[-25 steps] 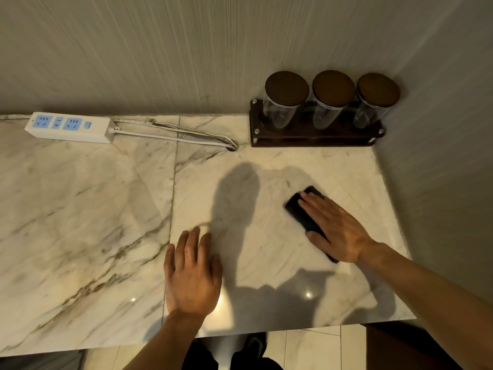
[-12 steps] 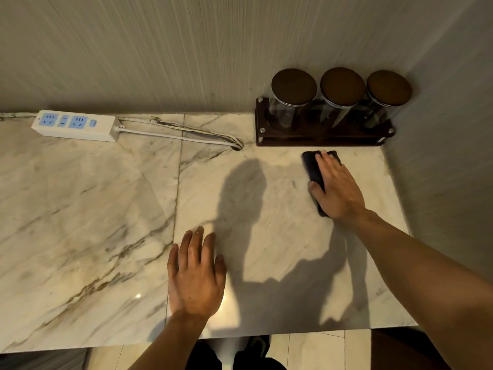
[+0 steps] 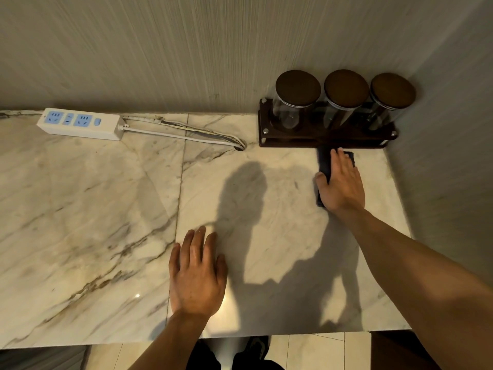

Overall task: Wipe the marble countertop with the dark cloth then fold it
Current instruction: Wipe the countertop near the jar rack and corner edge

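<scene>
One dark cloth (image 3: 323, 162) — folded narrow, flat under right hand (image 3: 342, 184).

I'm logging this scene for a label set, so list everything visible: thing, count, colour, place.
marble countertop: one, cream with brown veins, fills the view
power strip: one, white with blue sockets, back left by the wall
cable: white, runs right from the strip
jars: three, clear with dark brown lids, back right corner
rack: one, dark wood, holds the jars
dark cloth: one, just in front of the rack
left hand: flat on the marble, near edge
right hand: flat on the cloth
</scene>
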Demonstrator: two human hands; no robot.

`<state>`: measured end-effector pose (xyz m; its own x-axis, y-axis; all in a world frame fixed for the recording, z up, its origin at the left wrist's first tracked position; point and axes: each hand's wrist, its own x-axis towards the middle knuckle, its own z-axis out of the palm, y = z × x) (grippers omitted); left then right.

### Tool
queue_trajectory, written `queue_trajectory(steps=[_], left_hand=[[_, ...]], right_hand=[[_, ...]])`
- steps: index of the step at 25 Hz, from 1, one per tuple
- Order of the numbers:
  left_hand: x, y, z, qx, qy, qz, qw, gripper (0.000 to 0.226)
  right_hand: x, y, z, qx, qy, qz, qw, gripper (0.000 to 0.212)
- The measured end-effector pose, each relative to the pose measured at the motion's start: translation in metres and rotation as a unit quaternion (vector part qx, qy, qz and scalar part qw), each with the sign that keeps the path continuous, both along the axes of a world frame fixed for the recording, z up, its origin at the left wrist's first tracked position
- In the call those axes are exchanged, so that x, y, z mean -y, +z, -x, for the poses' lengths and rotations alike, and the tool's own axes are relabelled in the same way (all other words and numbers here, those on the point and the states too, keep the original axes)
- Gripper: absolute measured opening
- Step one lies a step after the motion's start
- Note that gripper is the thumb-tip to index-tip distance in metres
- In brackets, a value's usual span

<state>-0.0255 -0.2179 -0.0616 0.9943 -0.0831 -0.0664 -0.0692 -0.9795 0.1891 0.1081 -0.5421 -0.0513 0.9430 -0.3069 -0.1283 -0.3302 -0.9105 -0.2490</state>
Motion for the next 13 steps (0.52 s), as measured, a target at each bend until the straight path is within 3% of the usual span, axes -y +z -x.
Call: queue_trajectory(steps=[6, 13], left_hand=[[0.0004, 0.0024, 0.0004, 0.003, -0.001, 0.01, 1.0, 0.05], [0.0004, 0.0025, 0.0004, -0.001, 0.0, 0.006, 1.0, 0.05]], right_hand=[[-0.0011, -0.0009, 0.0033, 0.023, -0.055, -0.005, 0.998, 0.065], [-0.0046, -0.0013, 0.0093, 0.029, -0.193, -0.031, 0.98, 0.069]])
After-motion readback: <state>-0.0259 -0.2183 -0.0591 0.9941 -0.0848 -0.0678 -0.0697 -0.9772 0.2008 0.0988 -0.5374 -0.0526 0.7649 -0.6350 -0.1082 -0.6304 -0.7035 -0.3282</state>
